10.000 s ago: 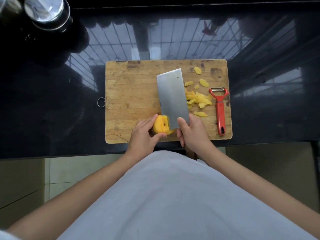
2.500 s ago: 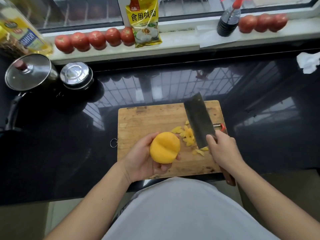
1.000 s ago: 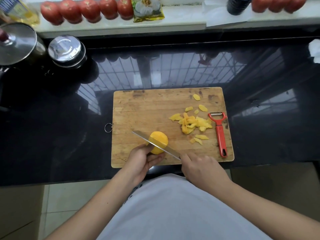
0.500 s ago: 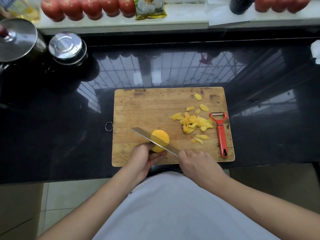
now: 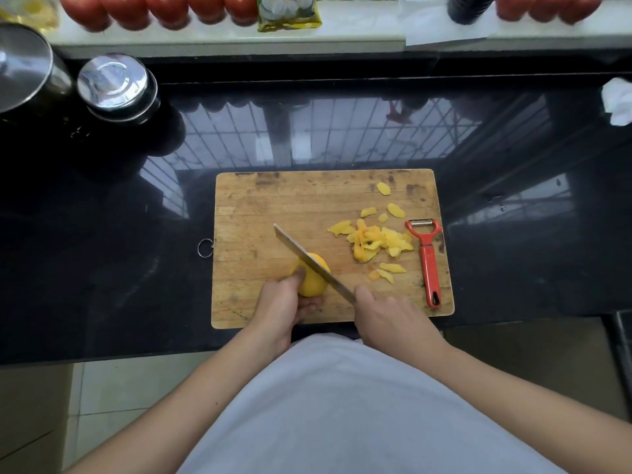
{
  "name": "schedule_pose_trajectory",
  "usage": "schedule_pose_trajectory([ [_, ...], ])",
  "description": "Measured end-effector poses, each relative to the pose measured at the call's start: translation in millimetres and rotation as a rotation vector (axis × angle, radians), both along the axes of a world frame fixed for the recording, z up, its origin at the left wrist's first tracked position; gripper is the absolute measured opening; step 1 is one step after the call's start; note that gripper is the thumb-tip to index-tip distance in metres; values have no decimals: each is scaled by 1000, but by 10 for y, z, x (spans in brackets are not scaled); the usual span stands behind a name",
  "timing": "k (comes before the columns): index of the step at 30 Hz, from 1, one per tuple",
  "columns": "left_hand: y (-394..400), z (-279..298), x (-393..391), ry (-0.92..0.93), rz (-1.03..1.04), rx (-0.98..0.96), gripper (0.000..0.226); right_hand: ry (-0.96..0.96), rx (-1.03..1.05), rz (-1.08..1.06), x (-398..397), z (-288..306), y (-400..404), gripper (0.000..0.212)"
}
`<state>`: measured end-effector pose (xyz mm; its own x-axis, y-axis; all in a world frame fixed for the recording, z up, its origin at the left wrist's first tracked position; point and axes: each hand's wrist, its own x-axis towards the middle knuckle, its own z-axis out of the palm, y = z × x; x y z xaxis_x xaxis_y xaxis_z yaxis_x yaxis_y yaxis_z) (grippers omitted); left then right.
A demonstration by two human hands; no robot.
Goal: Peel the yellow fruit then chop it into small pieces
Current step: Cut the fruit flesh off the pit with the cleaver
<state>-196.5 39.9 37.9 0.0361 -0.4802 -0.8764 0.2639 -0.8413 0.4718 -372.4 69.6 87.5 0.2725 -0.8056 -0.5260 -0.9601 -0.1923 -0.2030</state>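
Nearest me, my white shirt front (image 5: 342, 405) fills the lower view, both forearms reaching out over it to the wooden cutting board (image 5: 260, 206) on the black glossy counter (image 5: 102, 251).

My left hand (image 5: 280, 306) cups the yellow fruit (image 5: 313, 278) at the board's near edge — fingers curled under and around it, thumb up on its left side. The fruit is peeled: smooth, matte, deep yellow, rounded, no skin visible on the part I can see. It rests on the board.

My right hand (image 5: 383, 313) is clenched around the cleaver (image 5: 307, 258) handle; the handle itself is hidden under my palm. The blade is seen edge-on, running diagonally from my right hand up and left across the top of the fruit, touching it.

Beyond my right hand — a loose heap of yellow peelings (image 5: 376, 239), with a few strays further out toward the board's far corner. Just right of the heap lies a red peeler (image 5: 427, 261), head pointing away from me.

Far left of my left hand: two steel-lidded pots (image 5: 116, 87). At the far edge, a white sill with a row of tomatoes (image 5: 154, 8), a packet (image 5: 289, 10) and a dark bottle (image 5: 470, 6). A crumpled white cloth (image 5: 617, 100) at far right.
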Motion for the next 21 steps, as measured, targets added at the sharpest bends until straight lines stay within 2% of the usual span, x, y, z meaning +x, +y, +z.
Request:
schedule_pose_trajectory([
  [5, -32, 26, -142, -32, -109, 42, 38, -5, 59, -47, -66, 40, 66, 5],
  [12, -69, 14, -198, -47, -102, 65, 36, 1, 113, -27, -5, 74, 39, 8],
  [16, -45, 26, -249, -41, -95, 56, 25, -4, 136, -31, 62, 81, -12, 10],
  [21, -24, 24, -234, -22, -79, 63, 26, 18, 106, -27, 91, 33, -5, 22],
])
